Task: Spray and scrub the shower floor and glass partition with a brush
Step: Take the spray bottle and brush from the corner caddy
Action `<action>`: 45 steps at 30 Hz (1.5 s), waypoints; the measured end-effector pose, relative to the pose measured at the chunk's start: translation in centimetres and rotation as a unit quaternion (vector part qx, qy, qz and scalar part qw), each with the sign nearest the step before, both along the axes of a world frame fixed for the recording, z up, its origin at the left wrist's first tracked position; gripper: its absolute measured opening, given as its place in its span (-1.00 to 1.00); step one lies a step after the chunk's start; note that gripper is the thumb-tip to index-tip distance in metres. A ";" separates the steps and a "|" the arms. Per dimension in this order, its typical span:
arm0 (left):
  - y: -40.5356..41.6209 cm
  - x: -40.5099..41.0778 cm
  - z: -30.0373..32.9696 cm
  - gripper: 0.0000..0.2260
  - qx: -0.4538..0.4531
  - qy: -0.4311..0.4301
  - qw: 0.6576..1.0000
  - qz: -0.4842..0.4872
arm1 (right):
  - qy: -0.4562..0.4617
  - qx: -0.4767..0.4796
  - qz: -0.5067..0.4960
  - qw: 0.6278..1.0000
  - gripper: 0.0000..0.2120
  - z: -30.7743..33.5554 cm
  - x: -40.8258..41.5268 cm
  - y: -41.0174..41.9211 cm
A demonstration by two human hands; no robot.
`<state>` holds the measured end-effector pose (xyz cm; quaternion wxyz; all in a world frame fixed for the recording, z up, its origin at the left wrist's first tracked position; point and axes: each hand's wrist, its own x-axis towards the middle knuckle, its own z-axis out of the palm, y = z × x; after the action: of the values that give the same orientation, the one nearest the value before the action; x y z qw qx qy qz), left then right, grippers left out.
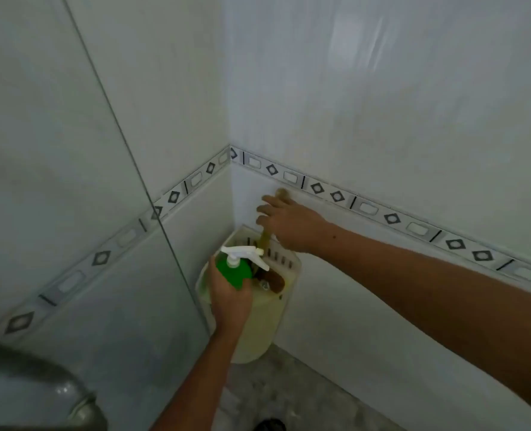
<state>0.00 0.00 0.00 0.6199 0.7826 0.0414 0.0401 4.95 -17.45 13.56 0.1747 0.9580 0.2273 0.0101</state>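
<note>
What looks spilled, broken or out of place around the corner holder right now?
Nothing stands out. The left hand holds the green spray bottle upright; the right hand grips the brush handle standing in the cream holder in the corner. The floor is mottled, with no clear spill.

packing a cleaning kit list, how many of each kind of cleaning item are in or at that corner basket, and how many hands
Green spray bottle with white trigger: 1, held by the left hand
Brown brush with yellowish handle: 1, gripped by the right hand
Pale yellowish plastic corner basket: 1
Hands: 2
Total: 5
</note>
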 end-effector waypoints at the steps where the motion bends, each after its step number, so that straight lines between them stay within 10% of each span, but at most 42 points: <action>1: 0.1 0.8 -0.5 -0.36 0.007 -0.005 1.000 -0.009 | 0.009 -0.049 -0.006 0.999 -0.59 -0.4 0.9 0.1; 7: 0.2 3.9 -2.9 -0.80 0.074 -0.022 0.995 -0.060 | 0.060 -0.150 -0.027 0.986 -0.75 -1.4 3.2 1.4; 23: 1.0 5.3 -3.6 -0.53 0.124 -0.103 0.987 0.012 | 0.235 -0.093 -0.210 0.944 -0.91 0.1 -0.3 -1.0; 30: 0.3 7.4 -3.8 -0.67 0.087 -0.058 0.990 -0.096 | 0.271 -0.044 -0.281 0.920 -0.87 -0.9 -3.1 -1.9; 34: 0.5 9.2 -3.2 -0.40 0.057 -0.061 0.978 -0.192 | 0.281 -0.056 -0.308 0.907 -0.84 0.1 -5.2 -3.3; 41: -3.8 7.1 -0.5 -0.86 0.052 -0.118 0.956 -0.265 | 0.288 0.027 -0.392 0.873 -0.77 1.0 -11.0 -6.7; 45: -7.3 2.3 0.2 -0.81 0.021 -0.107 0.943 -0.316 | 0.293 0.114 -0.462 0.829 -0.78 -0.3 -18.4 -9.0</action>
<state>2.25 -7.29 0.17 0.5849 0.7595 -0.2751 -0.0734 -13.40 -26.40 13.23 -0.0257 0.9224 -0.2043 -0.3269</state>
